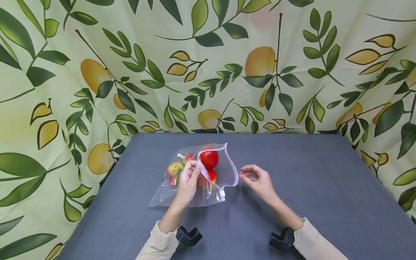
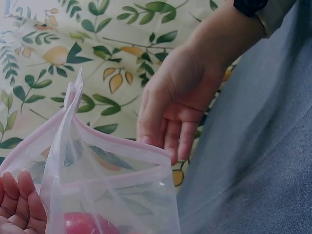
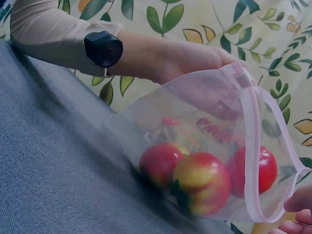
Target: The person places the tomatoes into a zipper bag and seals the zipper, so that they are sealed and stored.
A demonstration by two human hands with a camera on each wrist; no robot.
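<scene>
A clear slider zip bag (image 1: 202,200) with a pale pink rim holds several round fruits, one a bright red fruit (image 1: 209,159) near the mouth. My left hand (image 1: 189,176) pinches the near-left side of the rim, and the mouth gapes toward the right. Fingers loosely bent, my right hand (image 1: 258,180) is beside the right side of the rim, its fingertips right at the edge. A white slider (image 1: 222,194) sits at the rim's lower corner. Through the film in the right wrist view, a red-yellow fruit (image 3: 202,183) shows beside redder ones.
The bag lies on a grey-blue table (image 1: 292,155). Behind and to the sides hangs a cloth (image 1: 224,90) printed with leaves and yellow fruits. Black wrist cameras sit at both cuffs.
</scene>
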